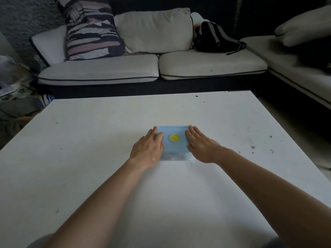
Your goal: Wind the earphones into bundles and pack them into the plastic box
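Note:
A small plastic box (174, 157) with a light blue lid (173, 130) and a yellow round knob (174, 137) stands in the middle of the white table (89, 140). My left hand (147, 149) lies flat on the lid's left side, fingers straight. On the lid's right side my right hand (200, 144) presses the same way. The box's clear front wall shows something pale inside, too blurred to make out. No earphones are visible outside the box.
Beyond the table's far edge stands a white sofa (152, 68) with a striped pillow (91, 31), a white cushion (154, 29) and a black bag (215, 37). Cluttered items (16, 97) lie on the floor at the left.

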`<action>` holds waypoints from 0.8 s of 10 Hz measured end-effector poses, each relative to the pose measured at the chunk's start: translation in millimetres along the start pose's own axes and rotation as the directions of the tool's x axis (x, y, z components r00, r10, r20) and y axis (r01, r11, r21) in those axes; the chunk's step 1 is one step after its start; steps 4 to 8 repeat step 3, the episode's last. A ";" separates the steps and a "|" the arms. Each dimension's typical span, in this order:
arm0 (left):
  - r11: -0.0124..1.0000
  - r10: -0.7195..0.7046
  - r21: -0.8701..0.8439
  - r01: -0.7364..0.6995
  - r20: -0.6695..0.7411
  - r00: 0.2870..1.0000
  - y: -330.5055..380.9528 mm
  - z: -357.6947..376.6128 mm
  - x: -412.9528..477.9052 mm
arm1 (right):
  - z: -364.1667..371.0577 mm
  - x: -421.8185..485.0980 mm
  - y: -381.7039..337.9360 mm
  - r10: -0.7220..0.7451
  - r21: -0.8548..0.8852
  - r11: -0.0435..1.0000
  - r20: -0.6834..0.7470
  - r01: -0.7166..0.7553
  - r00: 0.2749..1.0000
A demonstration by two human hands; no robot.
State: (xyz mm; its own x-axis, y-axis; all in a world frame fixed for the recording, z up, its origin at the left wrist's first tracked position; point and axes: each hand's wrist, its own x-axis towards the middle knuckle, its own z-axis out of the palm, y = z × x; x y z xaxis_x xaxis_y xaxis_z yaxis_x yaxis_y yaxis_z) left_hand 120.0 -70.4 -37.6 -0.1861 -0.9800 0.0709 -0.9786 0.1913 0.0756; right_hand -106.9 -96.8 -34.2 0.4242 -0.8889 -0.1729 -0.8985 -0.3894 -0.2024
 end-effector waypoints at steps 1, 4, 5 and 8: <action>0.999 -0.008 0.050 0.004 0.089 0.996 2.3 -9.9 7.7 | -3.5 3.3 0.9 0.021 -0.055 0.998 0.020 -0.020 1.000; 0.997 -0.077 0.023 0.076 0.054 0.996 3.6 -38.6 8.7 | -25.4 -3.1 -7.0 0.111 -0.114 0.987 -0.053 -0.117 0.992; 0.997 -0.077 0.023 0.076 0.054 0.996 3.6 -38.6 8.7 | -25.4 -3.1 -7.0 0.111 -0.114 0.987 -0.053 -0.117 0.992; 0.997 -0.077 0.023 0.076 0.054 0.996 3.6 -38.6 8.7 | -25.4 -3.1 -7.0 0.111 -0.114 0.987 -0.053 -0.117 0.992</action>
